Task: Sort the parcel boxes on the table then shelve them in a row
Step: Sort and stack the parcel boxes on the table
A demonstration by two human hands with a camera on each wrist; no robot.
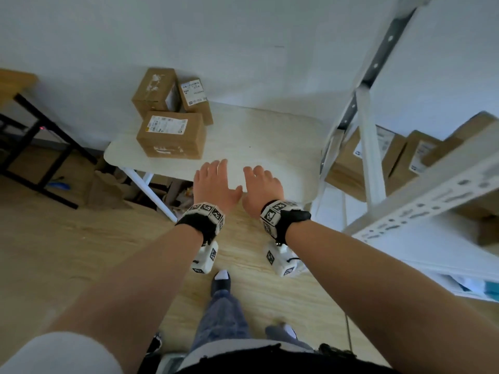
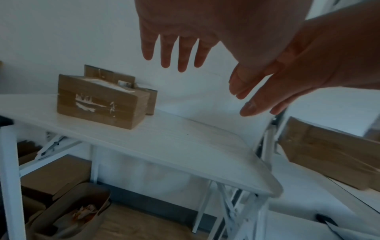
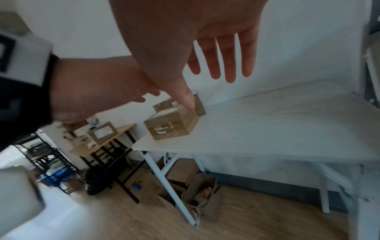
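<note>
Three brown cardboard parcel boxes are sitting clustered at the far left corner of the white bench (image 1: 270, 136), close to the wall. The nearest box (image 1: 170, 138) is lying flat, showing a white shipping label on top and torn white tape scars along its front face. Behind it a taller box (image 1: 154, 90) is standing with a scuffed white patch on top, and a smaller box (image 1: 196, 99) is leaning just beside it, its printed label facing up. More brown boxes (image 1: 359, 160) are already standing side by side on the white metal shelf (image 1: 421, 209) to the right of the bench.

The left hand (image 1: 213, 182) and the right hand (image 1: 263, 188) are hovering side by side over the near edge of the bench, palms down, fingers (image 2: 183, 55) stretched out straight and slightly spread, holding nothing and touching no box. Both wrists are wearing black straps with patterned marker blocks.
</note>
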